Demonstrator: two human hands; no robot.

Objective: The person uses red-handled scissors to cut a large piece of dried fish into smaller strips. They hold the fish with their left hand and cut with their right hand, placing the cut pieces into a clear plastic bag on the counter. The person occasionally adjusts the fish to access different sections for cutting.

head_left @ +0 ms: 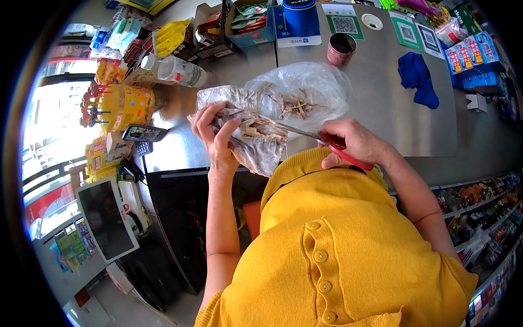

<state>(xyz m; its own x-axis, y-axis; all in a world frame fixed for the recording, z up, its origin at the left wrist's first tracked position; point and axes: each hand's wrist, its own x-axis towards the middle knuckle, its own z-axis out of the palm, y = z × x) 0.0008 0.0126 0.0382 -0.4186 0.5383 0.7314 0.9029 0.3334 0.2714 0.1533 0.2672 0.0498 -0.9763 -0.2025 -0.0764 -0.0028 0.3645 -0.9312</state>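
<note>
My left hand point(218, 139) grips a wrinkled, grey-brown dried sheet point(253, 152), stiff and folded, with a paler torn inside; its exact kind I cannot make out. In my right hand point(362, 143) is a pair of scissors point(298, 130) with red handles. Their blades point left and reach to the sheet's right side; whether the tips are in it is hard to see. Just beyond, thin brown strips point(297, 105) lie in a heap on a crumpled clear plastic bag point(333, 87). A flat silvery-grey piece point(234, 97) rests beside the bag, behind my left hand.
On the metal counter point(381, 92) stand an open tin point(341, 49), a blue canister point(300, 17) and a clear plastic jar point(182, 72) on its side. A dark blue cloth point(418, 79) lies at the right. Boxes of packets line the far edge; a tablet screen point(107, 219) is at left.
</note>
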